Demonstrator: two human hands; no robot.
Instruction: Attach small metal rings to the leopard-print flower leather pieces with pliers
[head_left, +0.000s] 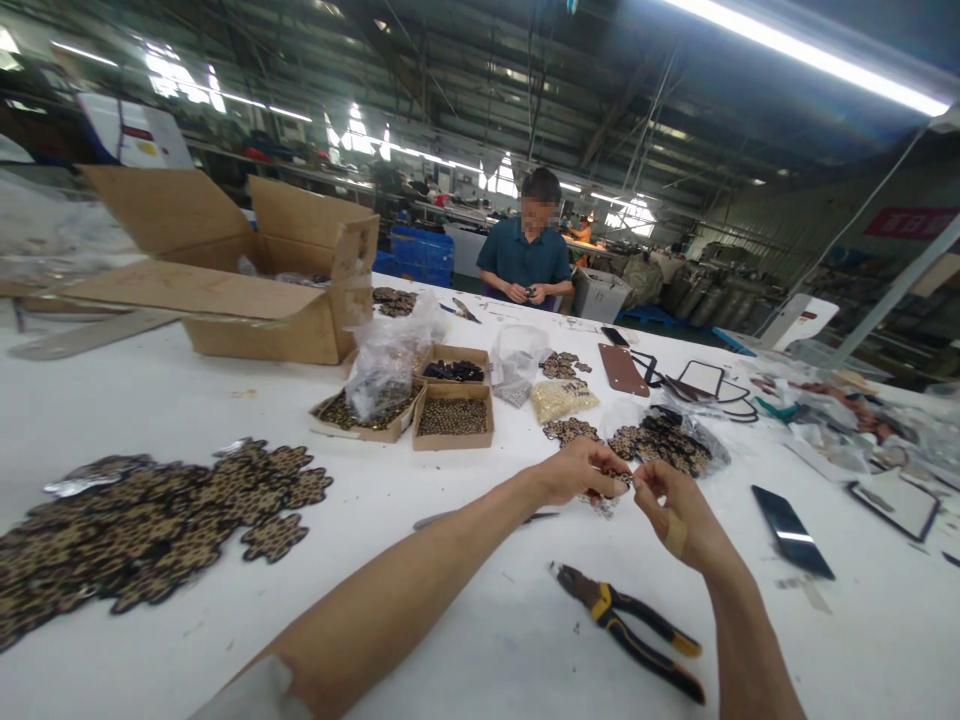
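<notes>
Left hand [579, 470] holds patterned piece [613, 479]; right hand [681, 512] pinched closed, contents unclear. Slack pinch could drop the piece.

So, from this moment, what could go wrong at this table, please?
The left hand holds a small patterned piece, which might slip and drop. The right forearm is close to the handles of the pliers, so a sideways move could knock them. The open box of small metal pieces has low sides; a bump might spill some.
</notes>
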